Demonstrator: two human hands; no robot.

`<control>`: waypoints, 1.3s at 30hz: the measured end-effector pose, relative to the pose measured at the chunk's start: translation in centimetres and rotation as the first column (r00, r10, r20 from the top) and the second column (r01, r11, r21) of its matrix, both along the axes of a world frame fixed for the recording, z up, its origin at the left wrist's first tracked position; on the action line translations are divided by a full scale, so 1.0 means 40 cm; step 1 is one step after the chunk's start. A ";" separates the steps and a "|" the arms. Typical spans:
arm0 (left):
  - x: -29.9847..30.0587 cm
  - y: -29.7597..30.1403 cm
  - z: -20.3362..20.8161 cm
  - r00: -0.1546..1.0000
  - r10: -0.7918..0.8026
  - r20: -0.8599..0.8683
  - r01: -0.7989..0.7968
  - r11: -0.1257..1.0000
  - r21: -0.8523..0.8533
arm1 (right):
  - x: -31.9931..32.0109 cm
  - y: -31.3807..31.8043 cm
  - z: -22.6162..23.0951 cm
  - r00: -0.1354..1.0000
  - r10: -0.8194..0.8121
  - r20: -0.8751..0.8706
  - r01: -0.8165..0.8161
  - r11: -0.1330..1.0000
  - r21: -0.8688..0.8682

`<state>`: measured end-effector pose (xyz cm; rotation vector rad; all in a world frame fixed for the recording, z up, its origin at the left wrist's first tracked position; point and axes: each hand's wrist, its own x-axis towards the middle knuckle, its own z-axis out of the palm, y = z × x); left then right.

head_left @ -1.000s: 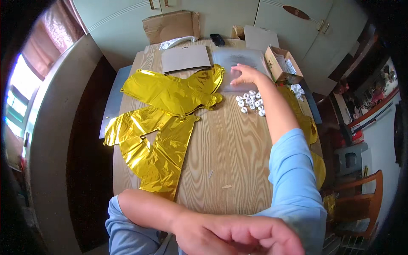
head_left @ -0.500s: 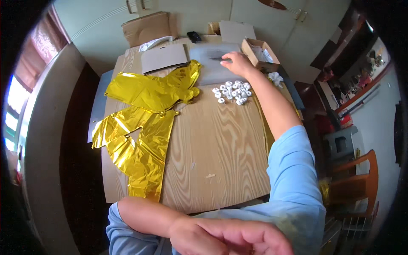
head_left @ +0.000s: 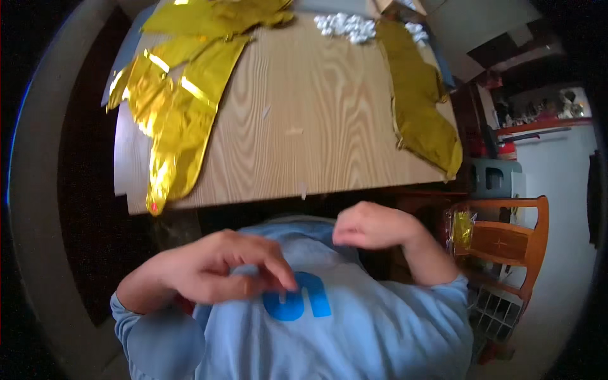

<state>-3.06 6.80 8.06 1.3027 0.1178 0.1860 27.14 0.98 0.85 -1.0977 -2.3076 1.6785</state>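
Note:
Both hands are in front of my light blue shirt (head_left: pixel 380 304), short of the table's near edge. My left hand (head_left: pixel 225 266) is open, its thumb and fingers apart with nothing visible between them. To its right, my right hand (head_left: pixel 373 225) is bent downward; its fingers are partly turned away and blurred, so what they hold, if anything, does not show. A shiny gold foil sheet, like a flat balloon (head_left: pixel 183 95), lies along the table's left side, its lower tip at the front edge. Another gold foil piece (head_left: pixel 421 107) lies along the right side.
Several small white rolls (head_left: pixel 345 27) are clustered at the far side of the wooden table (head_left: pixel 304 114). A white bunched item (head_left: pixel 416 33) sits near the far right corner. On the right stands a wooden chair (head_left: pixel 506 244) with a clear packet holding something gold (head_left: pixel 463 231).
My view has tilted down toward my body. My right hand has come back from the table's far side to my chest; my left hand has moved up and left.

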 end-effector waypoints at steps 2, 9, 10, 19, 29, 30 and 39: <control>-0.045 -0.054 -0.079 0.925 0.244 -0.291 -0.152 0.940 0.304 | -0.019 -0.053 -0.140 0.920 -0.343 0.190 0.346 0.938 0.022; -0.069 -0.142 -0.450 0.563 0.476 -0.676 -0.282 0.879 0.384 | -0.104 -0.095 -0.399 0.938 -0.302 0.169 0.326 0.935 -0.139; -0.058 -0.155 -0.455 0.555 0.388 -0.736 -0.261 0.921 0.288 | -0.119 -0.107 -0.399 0.950 -0.273 0.149 0.294 0.945 -0.143; -0.082 -0.216 -0.511 0.647 0.501 -0.575 -0.300 0.861 0.411 | -0.153 -0.098 -0.369 0.967 -0.230 0.108 0.248 0.948 -0.200; -0.080 -0.189 -0.466 0.642 0.522 -0.562 -0.378 0.853 0.360 | -0.211 -0.051 -0.422 0.995 -0.019 0.096 0.042 0.968 -0.247; -0.083 -0.189 -0.475 0.645 0.519 -0.562 -0.368 0.855 0.367 | -0.211 -0.047 -0.424 0.995 -0.036 0.088 0.057 0.965 -0.255; -0.050 -0.185 -0.491 0.698 0.501 -0.512 -0.272 0.846 0.458 | -0.198 -0.052 -0.406 0.956 -0.289 0.051 0.293 0.927 -0.233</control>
